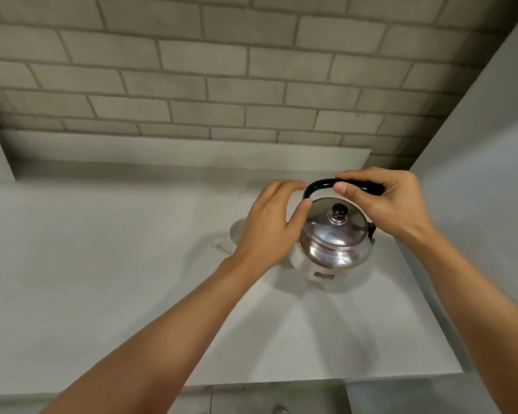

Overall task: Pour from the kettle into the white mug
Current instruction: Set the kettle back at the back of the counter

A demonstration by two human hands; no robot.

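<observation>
A shiny steel kettle (337,240) with a black knob on its lid and a black hoop handle stands on the white counter (102,279) at the right. My right hand (389,201) is closed around the top of the black handle. My left hand (271,225) rests against the kettle's left side, fingers apart, thumb touching the lid's edge. The white mug (232,237) stands just left of the kettle, mostly hidden behind my left hand; only part of its rim and handle show.
A grey brick wall (251,79) rises behind the counter, with a low white ledge (192,150) along its foot. A white side wall (476,174) stands close on the kettle's right. The counter's front edge (311,380) runs near the bottom.
</observation>
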